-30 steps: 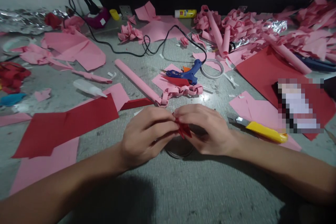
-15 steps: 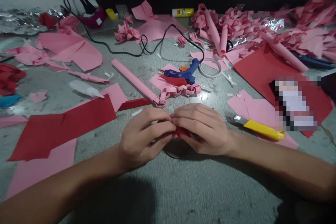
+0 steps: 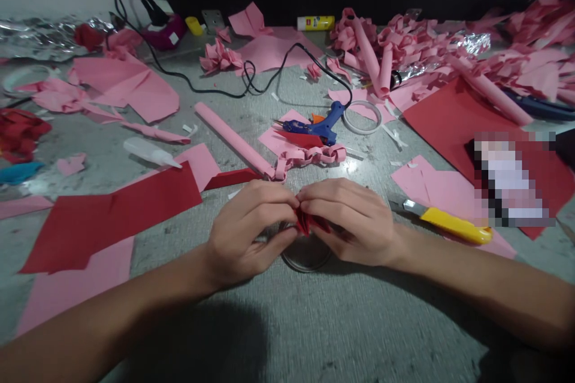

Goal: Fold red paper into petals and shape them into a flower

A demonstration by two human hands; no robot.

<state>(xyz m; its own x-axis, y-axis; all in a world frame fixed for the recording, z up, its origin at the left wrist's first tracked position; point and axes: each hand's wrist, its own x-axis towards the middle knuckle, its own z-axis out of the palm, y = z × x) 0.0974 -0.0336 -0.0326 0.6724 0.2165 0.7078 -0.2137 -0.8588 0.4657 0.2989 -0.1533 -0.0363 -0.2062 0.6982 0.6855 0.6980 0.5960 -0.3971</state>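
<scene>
Folded red paper (image 3: 303,222): between both hands, partly hidden by fingers, over a thin ring (image 3: 308,270) on the grey tabletop (image 3: 314,329).
Left hand (image 3: 247,233): fingertips pinched narrow on the folded paper.
Right hand (image 3: 353,221): pinching it too — knuckles close to the left's.
Beyond the knuckles: pink paper chain (image 3: 311,157), then a blue glue gun (image 3: 321,128), black cord (image 3: 193,85) trailing back.
Knife side: yellow utility knife (image 3: 456,225), blade toward the right hand — just beside it.
Left forearm: near a red sheet (image 3: 130,206).
</scene>
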